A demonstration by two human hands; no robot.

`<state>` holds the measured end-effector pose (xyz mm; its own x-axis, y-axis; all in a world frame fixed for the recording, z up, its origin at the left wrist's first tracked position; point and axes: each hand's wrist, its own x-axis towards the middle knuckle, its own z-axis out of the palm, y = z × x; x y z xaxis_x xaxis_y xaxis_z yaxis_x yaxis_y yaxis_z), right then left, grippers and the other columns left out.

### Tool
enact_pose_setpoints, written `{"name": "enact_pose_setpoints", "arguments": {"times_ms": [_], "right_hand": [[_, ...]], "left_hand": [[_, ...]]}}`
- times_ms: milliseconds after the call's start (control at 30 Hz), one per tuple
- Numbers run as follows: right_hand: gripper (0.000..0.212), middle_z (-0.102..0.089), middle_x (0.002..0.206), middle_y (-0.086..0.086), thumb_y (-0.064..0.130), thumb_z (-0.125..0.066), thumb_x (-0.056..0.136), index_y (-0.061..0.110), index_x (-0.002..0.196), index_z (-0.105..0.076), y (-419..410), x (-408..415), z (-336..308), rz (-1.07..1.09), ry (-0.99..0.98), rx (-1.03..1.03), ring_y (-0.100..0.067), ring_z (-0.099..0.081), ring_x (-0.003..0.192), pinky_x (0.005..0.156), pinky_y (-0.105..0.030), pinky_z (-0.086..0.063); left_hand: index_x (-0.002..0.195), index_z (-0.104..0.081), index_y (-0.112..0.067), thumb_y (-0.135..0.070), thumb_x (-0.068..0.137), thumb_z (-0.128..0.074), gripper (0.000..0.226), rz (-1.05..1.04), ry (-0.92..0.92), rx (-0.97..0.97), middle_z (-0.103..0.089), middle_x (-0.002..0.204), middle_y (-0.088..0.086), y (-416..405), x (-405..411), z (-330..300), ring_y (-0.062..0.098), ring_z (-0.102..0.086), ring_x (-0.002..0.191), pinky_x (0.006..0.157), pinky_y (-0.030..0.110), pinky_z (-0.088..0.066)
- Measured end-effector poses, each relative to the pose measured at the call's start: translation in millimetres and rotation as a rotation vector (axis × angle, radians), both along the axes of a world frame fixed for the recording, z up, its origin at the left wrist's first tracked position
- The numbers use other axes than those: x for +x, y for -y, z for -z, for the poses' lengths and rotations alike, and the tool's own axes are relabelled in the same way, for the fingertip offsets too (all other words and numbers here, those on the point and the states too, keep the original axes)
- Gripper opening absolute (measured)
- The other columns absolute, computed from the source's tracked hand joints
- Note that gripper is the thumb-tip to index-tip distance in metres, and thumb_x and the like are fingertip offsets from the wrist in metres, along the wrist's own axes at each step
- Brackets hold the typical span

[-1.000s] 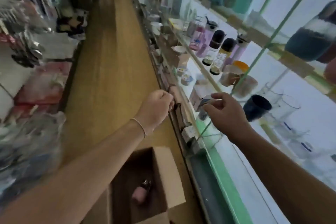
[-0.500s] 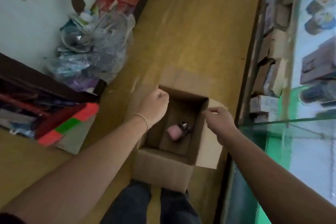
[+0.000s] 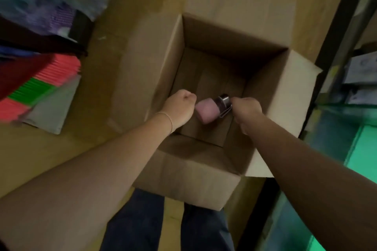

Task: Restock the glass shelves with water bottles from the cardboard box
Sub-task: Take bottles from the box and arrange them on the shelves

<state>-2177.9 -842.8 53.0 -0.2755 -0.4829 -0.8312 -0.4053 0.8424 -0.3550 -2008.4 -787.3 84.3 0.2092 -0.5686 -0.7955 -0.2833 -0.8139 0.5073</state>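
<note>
Where they hovered, hands point(image 3: 247, 111) reach bottle point(image 3: 207, 111)

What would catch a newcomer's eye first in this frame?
The open cardboard box on the wooden floor fills the centre, and one pink water bottle with a dark cap lies on its side at the bottom. Both arms reach in: the left hand is a closed fist just left of the bottle, the right hand at its cap end, though contact cannot be told. A bright red and green stack stands out at the left edge.
</note>
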Motion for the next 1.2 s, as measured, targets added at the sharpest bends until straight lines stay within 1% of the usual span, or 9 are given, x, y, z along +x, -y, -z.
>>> {"name": "enact_pose_setpoints", "arguments": {"times_ms": [133, 200, 367, 433, 533, 700, 900, 1067, 1200], "right_hand": [[0.026, -0.064, 0.087, -0.005, 0.025, -0.064, 0.091, 0.008, 0.111, -0.063, 6, 3, 67, 0.107, 0.029, 0.118, -0.017, -0.063, 0.072, 0.058, -0.027, -0.051], [0.034, -0.067, 0.093, -0.006, 0.025, -0.066, 0.09, 0.009, 0.119, -0.061, 6, 3, 92, 0.148, 0.039, 0.144, -0.017, -0.067, 0.075, 0.061, -0.028, -0.057], [0.041, -0.067, 0.093, -0.004, 0.03, -0.071, 0.086, 0.013, 0.12, -0.059, 5, 4, 128, 0.194, 0.035, 0.144, -0.014, -0.068, 0.071, 0.048, -0.021, -0.05], [0.039, -0.067, 0.094, -0.005, 0.03, -0.071, 0.085, 0.013, 0.118, -0.06, 6, 4, 138, 0.206, 0.029, 0.131, -0.016, -0.069, 0.074, 0.056, -0.027, -0.056], [0.019, -0.068, 0.092, -0.007, 0.025, -0.069, 0.087, 0.014, 0.101, -0.063, 11, 1, 149, 0.223, 0.045, 0.114, -0.02, -0.07, 0.075, 0.072, -0.036, -0.06], [0.024, -0.068, 0.09, -0.006, 0.025, -0.071, 0.085, 0.013, 0.105, -0.063, 11, 2, 161, 0.232, 0.046, 0.128, -0.02, -0.069, 0.072, 0.061, -0.031, -0.057], [0.042, -0.069, 0.094, -0.009, 0.023, -0.082, 0.072, 0.014, 0.108, -0.062, 8, 10, 155, 0.214, 0.044, 0.038, -0.025, -0.07, 0.076, 0.067, -0.041, -0.062], [0.044, -0.055, 0.089, 0.002, 0.02, -0.08, 0.077, 0.02, 0.108, -0.049, -1, 9, 130, 0.192, 0.068, -0.088, -0.012, -0.061, 0.073, 0.05, -0.022, -0.048], [0.051, -0.053, 0.1, 0.004, 0.025, -0.079, 0.079, 0.023, 0.12, -0.048, -6, 7, 83, 0.075, 0.073, -0.175, -0.013, -0.061, 0.081, 0.054, -0.021, -0.051]], "left_hand": [[0.128, -0.053, -0.019, -0.037, 0.099, -0.039, 0.037, -0.041, -0.065, 0.058, -0.055, 0.119, -0.003, 0, -7, 56, 0.015, -0.05, 0.108, 0.098, 0.032, -0.04], [0.132, -0.05, -0.02, -0.04, 0.099, -0.039, 0.041, -0.082, -0.104, 0.096, -0.054, 0.128, 0.001, 0, -12, 75, 0.019, -0.051, 0.116, 0.104, 0.04, -0.041], [0.139, -0.043, -0.018, -0.038, 0.1, -0.039, 0.045, -0.181, -0.144, 0.189, -0.051, 0.135, 0.006, 5, -24, 107, 0.025, -0.05, 0.121, 0.105, 0.042, -0.041], [0.139, -0.043, -0.018, -0.038, 0.099, -0.041, 0.045, -0.239, -0.143, 0.215, -0.052, 0.133, 0.006, 8, -28, 114, 0.025, -0.051, 0.119, 0.103, 0.043, -0.043], [0.142, -0.039, -0.022, -0.039, 0.097, -0.043, 0.048, -0.334, -0.154, 0.267, -0.054, 0.128, 0.006, 9, -32, 121, 0.025, -0.054, 0.113, 0.097, 0.044, -0.048], [0.143, -0.038, -0.024, -0.032, 0.098, -0.043, 0.046, -0.468, -0.232, 0.322, -0.056, 0.126, 0.007, 12, -39, 125, 0.026, -0.056, 0.11, 0.09, 0.042, -0.052], [0.139, -0.042, -0.022, -0.04, 0.096, -0.044, 0.047, -0.541, -0.277, 0.345, -0.059, 0.121, 0.007, 16, -40, 121, 0.025, -0.056, 0.109, 0.094, 0.042, -0.047], [0.14, -0.04, -0.018, -0.04, 0.099, -0.041, 0.047, -0.674, -0.335, 0.333, -0.055, 0.086, 0.005, 11, -38, 102, 0.025, -0.054, 0.095, 0.087, 0.036, -0.041], [0.138, -0.043, -0.022, -0.038, 0.099, -0.042, 0.042, -0.689, -0.32, 0.323, -0.054, 0.088, 0.003, 11, -43, 59, 0.022, -0.055, 0.086, 0.069, 0.032, -0.045]]}}
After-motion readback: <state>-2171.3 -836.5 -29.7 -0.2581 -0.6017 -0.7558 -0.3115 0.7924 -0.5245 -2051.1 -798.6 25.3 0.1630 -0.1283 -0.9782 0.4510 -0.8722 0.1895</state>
